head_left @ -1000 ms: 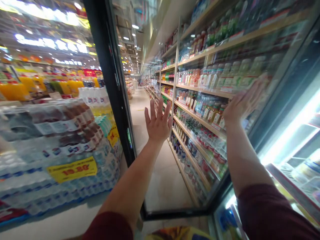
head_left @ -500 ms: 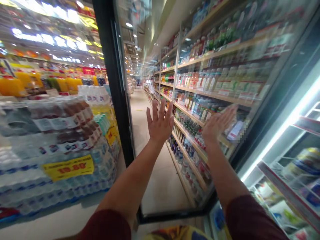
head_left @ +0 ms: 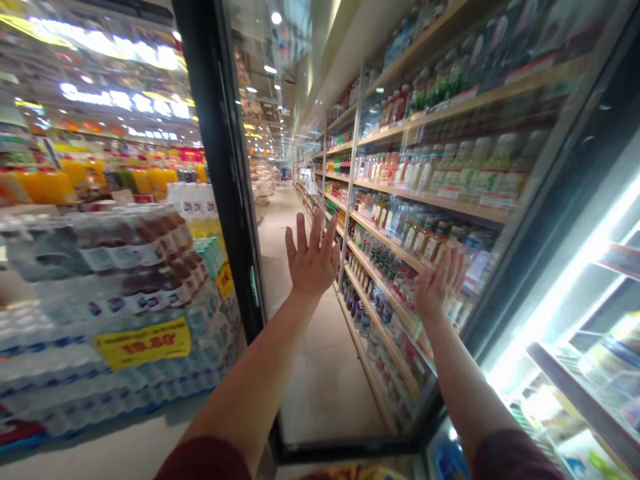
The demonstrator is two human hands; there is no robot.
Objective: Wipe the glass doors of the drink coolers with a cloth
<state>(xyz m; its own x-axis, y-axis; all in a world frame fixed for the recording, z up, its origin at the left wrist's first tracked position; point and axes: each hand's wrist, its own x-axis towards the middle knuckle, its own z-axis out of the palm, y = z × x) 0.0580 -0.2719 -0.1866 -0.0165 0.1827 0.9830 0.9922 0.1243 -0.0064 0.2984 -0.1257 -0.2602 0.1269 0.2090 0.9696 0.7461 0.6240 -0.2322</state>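
Note:
In the head view a tall glass cooler door [head_left: 217,167] with a black frame stands in front of me. My left hand [head_left: 311,257] is raised at the glass, palm forward and fingers spread. My right hand [head_left: 440,283] is raised at the pane farther right, its fingers stretched out and slightly blurred. Both hands are empty. Whether each palm presses the glass or hovers just before it, I cannot tell. Shelves of bottles [head_left: 450,167] show in the pane, either through it or mirrored.
On the left stands a stack of shrink-wrapped bottles [head_left: 125,280] with a yellow price sign [head_left: 145,341]. Orange juice jugs [head_left: 45,187] are behind it. A lit cooler shelf [head_left: 580,393] with packaged goods is close on the right. A pale floor aisle [head_left: 280,233] runs ahead.
My right hand has come lower and its fingers now point more upward. My left hand has shifted slightly left and down. The door's left edge sits farther left against the bottle stack.

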